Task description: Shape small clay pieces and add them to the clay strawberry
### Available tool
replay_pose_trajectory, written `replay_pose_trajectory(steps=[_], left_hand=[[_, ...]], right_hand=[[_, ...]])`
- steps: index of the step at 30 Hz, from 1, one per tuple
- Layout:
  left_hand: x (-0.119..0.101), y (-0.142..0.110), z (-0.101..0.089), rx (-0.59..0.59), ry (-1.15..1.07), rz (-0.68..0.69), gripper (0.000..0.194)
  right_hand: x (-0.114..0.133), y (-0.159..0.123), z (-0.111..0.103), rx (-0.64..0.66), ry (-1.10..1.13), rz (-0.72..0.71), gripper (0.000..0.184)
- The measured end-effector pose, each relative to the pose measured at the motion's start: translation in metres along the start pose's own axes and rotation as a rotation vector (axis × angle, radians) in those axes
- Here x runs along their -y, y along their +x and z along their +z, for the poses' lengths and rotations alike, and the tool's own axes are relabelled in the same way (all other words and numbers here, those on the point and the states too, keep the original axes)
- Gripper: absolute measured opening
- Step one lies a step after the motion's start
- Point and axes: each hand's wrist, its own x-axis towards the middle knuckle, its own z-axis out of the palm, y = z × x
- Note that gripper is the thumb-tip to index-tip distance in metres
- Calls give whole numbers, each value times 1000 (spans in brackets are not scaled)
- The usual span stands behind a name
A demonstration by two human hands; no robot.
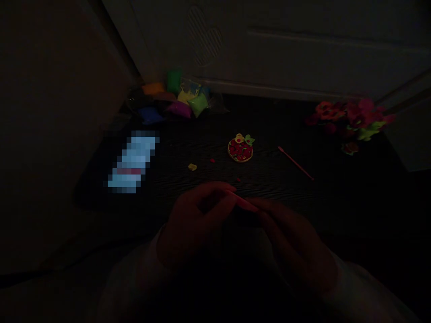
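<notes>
Fingers of the left hand [195, 222] and right hand [296, 235] are pinched on opposite ends of a thin pink piece [244, 202], its long axis slanted from ten to four o'clock; beyond it, toward twelve, a dish [240, 161] is seen

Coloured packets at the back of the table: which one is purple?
The purple packet, at the pile's front, between the blue packet on its left and the light green packet on its right; no other packet shows that colour.
</notes>
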Motion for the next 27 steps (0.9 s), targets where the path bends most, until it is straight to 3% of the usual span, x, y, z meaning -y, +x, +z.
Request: replay_pose_trajectory(steps=[4, 8, 19, 27], left_hand=[[-1, 3, -5, 30, -58, -105, 12], [-1, 5, -5, 33, -13, -128, 12], [4, -4, 2, 31, 122, 65, 11], [-2, -7, 2, 43, 124, 85, 9]], right_hand=[[-2, -1, 1, 34, 27, 10, 31], [-4, -3, 2, 36, 48, 13, 32], [6, 15, -5, 164, 14, 193, 19], [11, 23, -5, 210, 131, 148, 20]])
